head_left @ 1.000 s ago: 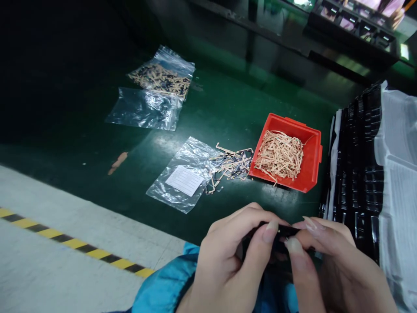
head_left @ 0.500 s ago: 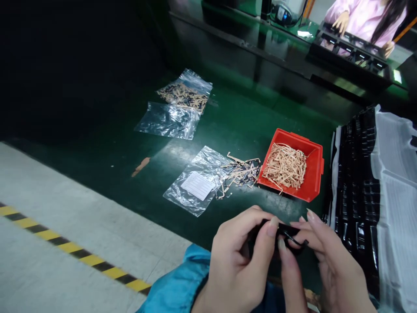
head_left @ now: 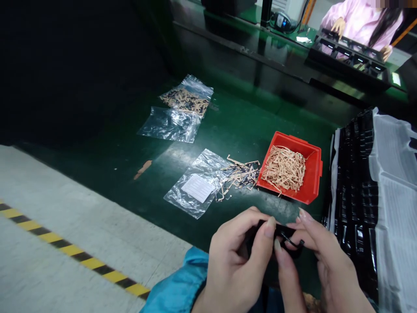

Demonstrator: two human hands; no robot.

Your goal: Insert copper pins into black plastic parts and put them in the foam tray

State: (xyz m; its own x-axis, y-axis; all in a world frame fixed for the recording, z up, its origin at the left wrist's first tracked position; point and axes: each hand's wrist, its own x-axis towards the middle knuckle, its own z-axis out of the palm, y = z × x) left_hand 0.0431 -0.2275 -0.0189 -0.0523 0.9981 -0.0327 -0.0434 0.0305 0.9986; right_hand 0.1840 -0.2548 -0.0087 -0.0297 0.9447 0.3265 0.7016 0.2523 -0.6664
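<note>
Low on the right, my left hand [head_left: 236, 258] is closed around a small dark black part [head_left: 282, 228], its thumb pressed on the near face. My right hand [head_left: 330, 256] grips the other end, thumb in front and fingers behind. A thin black strip [head_left: 292, 241] curves out from the part beside my right thumb. Its exact kind I cannot tell, since fingers cover much of it. Beyond my hands, a red bin [head_left: 312, 178] holds a heap of thin tan strips [head_left: 285, 168]. Loose tan and black strips [head_left: 241, 174] lie beside it, at the mouth of a labelled clear bag [head_left: 185, 191].
Farther back on the green table [head_left: 234, 126] lie a zip bag of strips [head_left: 187, 101] and another clear bag [head_left: 171, 125]. Black trays with white foam sheets [head_left: 395, 182] stand at right. Across, a person in pink [head_left: 353, 21] works at a black tray [head_left: 348, 56].
The view has shifted slightly, and both hands sit a little farther left in it. They keep the same hold on the black part.
</note>
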